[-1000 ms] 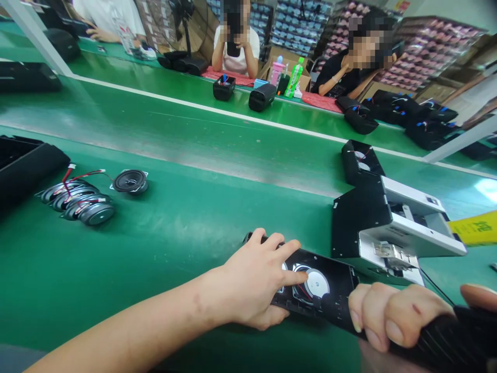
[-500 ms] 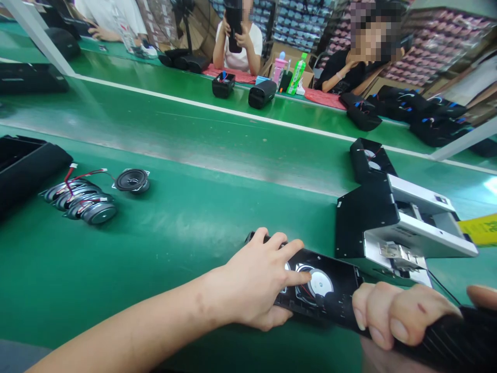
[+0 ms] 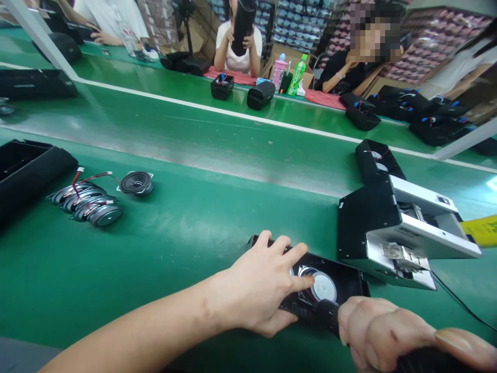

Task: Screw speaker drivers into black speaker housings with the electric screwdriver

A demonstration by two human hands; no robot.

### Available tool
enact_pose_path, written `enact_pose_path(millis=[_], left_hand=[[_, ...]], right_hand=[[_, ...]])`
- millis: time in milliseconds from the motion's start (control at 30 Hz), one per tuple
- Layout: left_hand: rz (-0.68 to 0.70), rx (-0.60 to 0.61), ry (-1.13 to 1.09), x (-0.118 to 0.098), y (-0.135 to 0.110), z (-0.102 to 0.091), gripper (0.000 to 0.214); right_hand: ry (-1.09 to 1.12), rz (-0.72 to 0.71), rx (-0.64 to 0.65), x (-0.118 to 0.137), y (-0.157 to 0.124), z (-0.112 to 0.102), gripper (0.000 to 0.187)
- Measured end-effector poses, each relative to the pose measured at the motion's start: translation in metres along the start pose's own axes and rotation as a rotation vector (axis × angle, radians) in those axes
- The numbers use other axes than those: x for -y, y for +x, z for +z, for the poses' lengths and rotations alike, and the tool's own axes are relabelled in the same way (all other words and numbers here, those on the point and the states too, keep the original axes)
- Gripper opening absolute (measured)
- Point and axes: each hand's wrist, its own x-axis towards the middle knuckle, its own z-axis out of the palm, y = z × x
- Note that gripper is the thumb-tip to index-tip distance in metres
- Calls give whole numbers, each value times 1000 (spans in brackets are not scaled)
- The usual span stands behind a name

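A black speaker housing lies on the green belt at the near edge, with a round silver speaker driver inside it. My left hand rests on the housing's left part, fingers curled over its far edge and the forefinger touching the driver. My right hand is closed round a black power screwdriver, whose tip points down into the housing's near side.
A black and silver screw feeder stands to the right, another open housing behind it. Several loose drivers and a black cone speaker lie left beside a black tray. People sit across the belt.
My right hand has shifted left and lower with the screwdriver, closer to the housing. My left hand stays put on it. A person opposite has raised a black speaker.
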Motion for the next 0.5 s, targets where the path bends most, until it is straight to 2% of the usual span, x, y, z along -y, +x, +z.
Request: enact_pose_path(millis=[167,233,333,433,500], left_hand=[[0,-15,5,-1,-1,2,55],[-4,-18,6,-1,-2,2,56],[-8,-8,-3,-2,-1,2,57],[-18,3,-20,-1,-1,3,60],[-33,6,-42,-2,-1,4,62]], right_hand=[[-39,38,105,5,5,-5,50],[-33,26,92,12,14,4,46],[48,30,189,27,36,28,46],[143,190,345,38,52,39,53],[135,240,289,39,49,30,57]])
